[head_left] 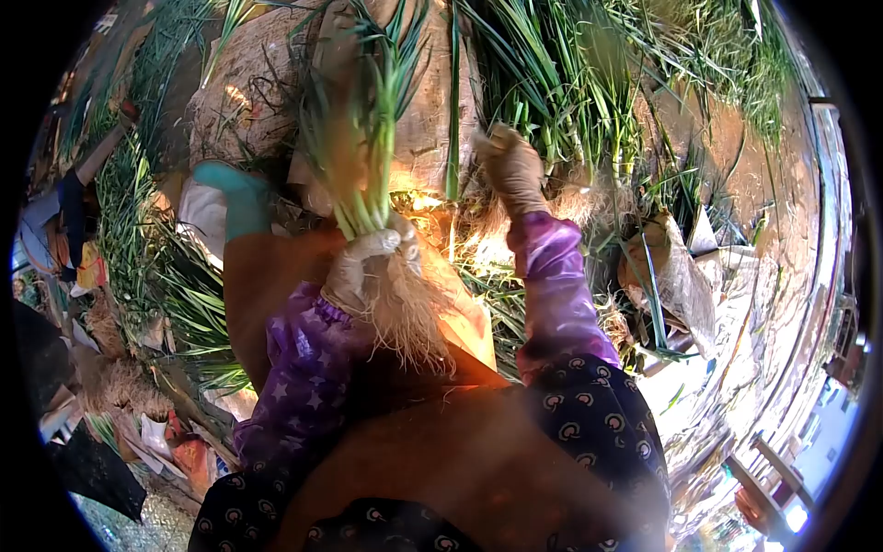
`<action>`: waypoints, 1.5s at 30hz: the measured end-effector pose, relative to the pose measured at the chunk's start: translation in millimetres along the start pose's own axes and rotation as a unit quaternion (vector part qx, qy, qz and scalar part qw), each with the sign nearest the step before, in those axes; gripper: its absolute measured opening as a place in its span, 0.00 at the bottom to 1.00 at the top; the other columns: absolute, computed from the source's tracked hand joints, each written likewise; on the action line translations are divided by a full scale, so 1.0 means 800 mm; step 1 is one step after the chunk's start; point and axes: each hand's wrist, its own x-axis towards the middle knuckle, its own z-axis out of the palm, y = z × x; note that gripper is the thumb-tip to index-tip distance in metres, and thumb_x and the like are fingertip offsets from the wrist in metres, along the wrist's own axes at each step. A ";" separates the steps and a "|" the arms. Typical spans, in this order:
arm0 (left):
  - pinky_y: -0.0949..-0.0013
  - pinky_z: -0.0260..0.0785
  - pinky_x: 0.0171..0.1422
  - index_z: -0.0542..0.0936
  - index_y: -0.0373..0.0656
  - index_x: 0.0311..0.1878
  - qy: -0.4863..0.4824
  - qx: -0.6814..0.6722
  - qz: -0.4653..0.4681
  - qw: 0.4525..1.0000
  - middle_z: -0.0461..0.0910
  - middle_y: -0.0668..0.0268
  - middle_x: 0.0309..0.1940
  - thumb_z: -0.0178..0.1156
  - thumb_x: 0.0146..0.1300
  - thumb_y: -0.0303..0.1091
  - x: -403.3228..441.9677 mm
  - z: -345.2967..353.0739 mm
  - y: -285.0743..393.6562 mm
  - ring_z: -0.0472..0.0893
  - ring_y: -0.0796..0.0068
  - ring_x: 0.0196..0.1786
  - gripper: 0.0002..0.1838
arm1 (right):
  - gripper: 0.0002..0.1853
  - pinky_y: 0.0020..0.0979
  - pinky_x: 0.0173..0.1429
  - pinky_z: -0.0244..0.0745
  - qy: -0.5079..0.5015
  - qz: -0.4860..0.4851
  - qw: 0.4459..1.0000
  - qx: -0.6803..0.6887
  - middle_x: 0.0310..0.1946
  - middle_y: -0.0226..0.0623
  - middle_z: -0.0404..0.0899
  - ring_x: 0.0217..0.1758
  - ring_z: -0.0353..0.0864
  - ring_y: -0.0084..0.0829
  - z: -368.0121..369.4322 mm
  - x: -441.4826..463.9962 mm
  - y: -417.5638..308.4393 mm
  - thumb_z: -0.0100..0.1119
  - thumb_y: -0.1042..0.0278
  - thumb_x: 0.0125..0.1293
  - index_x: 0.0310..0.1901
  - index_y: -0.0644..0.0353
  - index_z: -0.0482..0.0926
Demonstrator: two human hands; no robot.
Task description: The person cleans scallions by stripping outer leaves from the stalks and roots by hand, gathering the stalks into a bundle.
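Observation:
My left hand [363,267], in a pale glove, is closed around a bunch of green garlic [372,184] just above its roots. The leaves point up and away from me, and long tan roots [409,317] hang below the fist over my lap. Further right and forward, my right hand [513,173], in a dusty glove, has its fingers curled in. Its fingertips are hidden, so anything in them cannot be made out. Just beyond it lies a pile of green garlic [561,101], roots towards me. A single long leaf [453,101] lies left of that hand.
Brown sacking [414,120] lies in front of me. Loose green leaves [129,212] cover the ground at left. A crumpled pale sack [681,276] is at right, near white sheeting [754,368]. Another person's leg [41,225] shows at far left. An orange-brown apron [414,451] covers my lap.

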 end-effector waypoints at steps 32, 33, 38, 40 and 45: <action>0.71 0.63 0.50 0.76 0.36 0.37 0.135 0.122 0.028 0.983 0.77 0.64 0.35 0.58 0.49 0.33 0.022 -0.023 -0.018 0.74 0.72 0.40 0.13 | 0.08 0.38 0.40 0.71 0.232 -0.172 0.957 0.006 0.32 0.45 0.74 0.34 0.74 0.35 -0.058 -0.072 0.034 0.53 0.69 0.52 0.33 0.62 0.72; 0.71 0.64 0.49 0.75 0.35 0.38 0.098 0.120 0.015 0.988 0.76 0.64 0.34 0.57 0.49 0.32 0.023 -0.010 -0.011 0.73 0.73 0.40 0.13 | 0.13 0.36 0.42 0.72 0.281 -0.275 0.919 -0.039 0.35 0.47 0.74 0.36 0.75 0.34 -0.061 -0.081 0.012 0.57 0.69 0.53 0.38 0.65 0.70; 0.66 0.68 0.48 0.73 0.34 0.36 0.128 -0.029 -0.043 0.990 0.74 0.61 0.32 0.54 0.48 0.29 0.012 -0.002 0.000 0.74 0.69 0.40 0.12 | 0.24 0.39 0.56 0.66 -0.031 -0.302 0.816 0.492 0.51 0.48 0.66 0.51 0.70 0.37 0.019 -0.142 -0.038 0.54 0.63 0.59 0.56 0.58 0.61; 0.66 0.68 0.48 0.72 0.35 0.34 0.077 -0.064 -0.026 0.995 0.73 0.61 0.32 0.54 0.48 0.30 0.012 0.007 0.005 0.74 0.68 0.40 0.11 | 0.21 0.38 0.54 0.68 0.006 -0.191 0.846 0.498 0.47 0.44 0.72 0.51 0.71 0.36 0.001 -0.139 -0.034 0.51 0.56 0.60 0.50 0.62 0.69; 0.65 0.65 0.52 0.72 0.34 0.34 0.039 -0.041 0.003 0.998 0.72 0.61 0.32 0.54 0.48 0.31 0.020 0.003 0.000 0.73 0.67 0.41 0.12 | 0.36 0.38 0.56 0.63 -0.261 0.136 0.805 0.516 0.43 0.48 0.75 0.48 0.72 0.38 -0.015 -0.075 -0.052 0.46 0.34 0.54 0.49 0.62 0.72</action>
